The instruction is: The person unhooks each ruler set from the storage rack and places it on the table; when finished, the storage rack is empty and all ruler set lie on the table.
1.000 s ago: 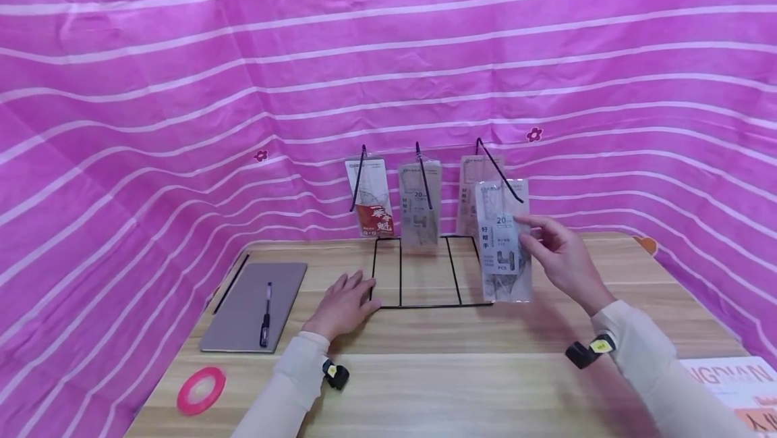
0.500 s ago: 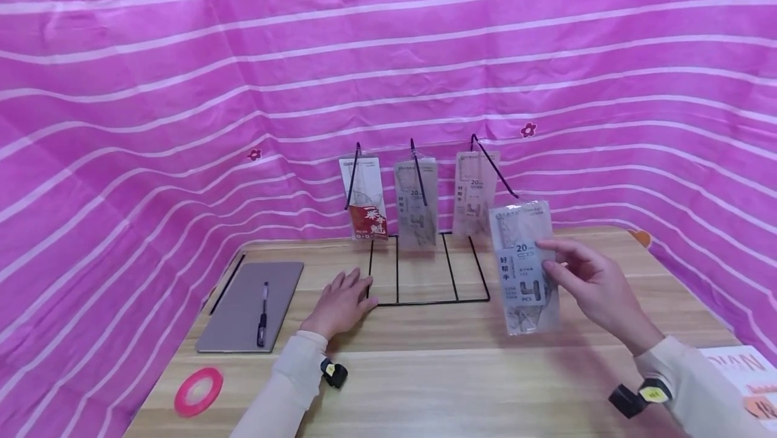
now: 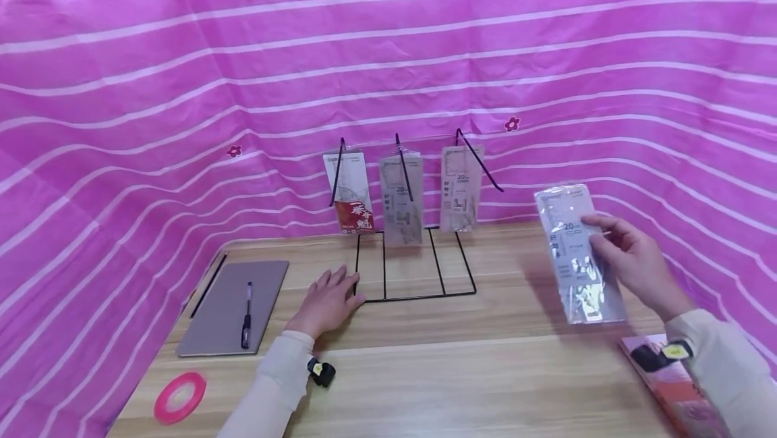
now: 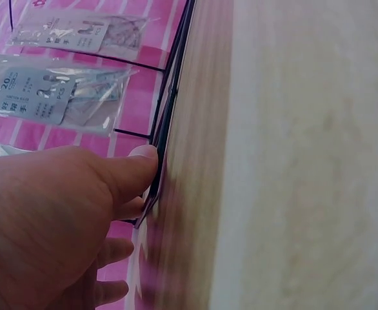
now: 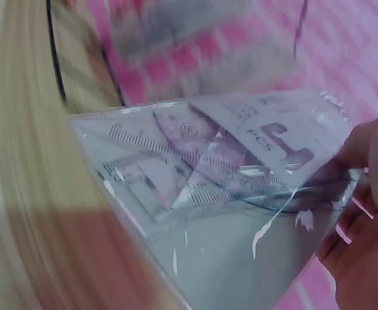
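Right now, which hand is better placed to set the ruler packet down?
Right: the right hand already pinches the ruler packet above the table; the left hand presses the wire rack.

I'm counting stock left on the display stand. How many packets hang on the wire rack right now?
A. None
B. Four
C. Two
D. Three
D: three packets hang on the wire rack, while the right hand holds a fourth, a clear ruler-set packet, off to the side of it.

A grey notebook [image 3: 233, 306] with a black pen [image 3: 246, 314] laid on it is seen far left on the wooden table [image 3: 461, 384], pink tape roll [image 3: 179, 396] nearer, striped pink cloth [image 3: 182, 73] hung behind.
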